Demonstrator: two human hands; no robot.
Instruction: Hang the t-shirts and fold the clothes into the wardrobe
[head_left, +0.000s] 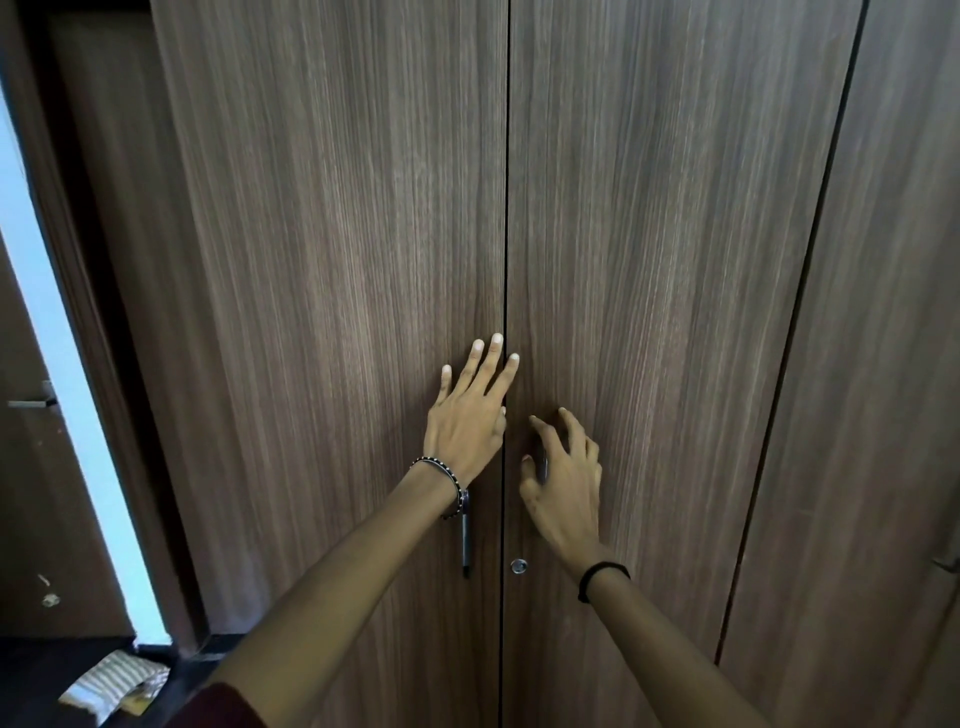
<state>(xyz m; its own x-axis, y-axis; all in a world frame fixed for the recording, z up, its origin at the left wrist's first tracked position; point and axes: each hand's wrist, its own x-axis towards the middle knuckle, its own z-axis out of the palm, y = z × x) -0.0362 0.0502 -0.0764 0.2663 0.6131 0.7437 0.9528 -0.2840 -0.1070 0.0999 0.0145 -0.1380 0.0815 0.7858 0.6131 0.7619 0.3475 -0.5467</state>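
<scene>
My left hand (462, 421) lies flat on the left door (311, 260); my right hand (563, 483) curls round the upright handle (543, 462) just right of the seam (505, 208)

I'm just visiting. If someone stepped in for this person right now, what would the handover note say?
Left hand: open, flat on the left door by the seam.
Right hand: fingers bent over the handle of the right door; grip unclear.
Both wardrobe doors are closed; no t-shirts in view, only a striped cloth on the floor, lower left.
Done: nothing visible. Left: open up, hang, fold.
</scene>
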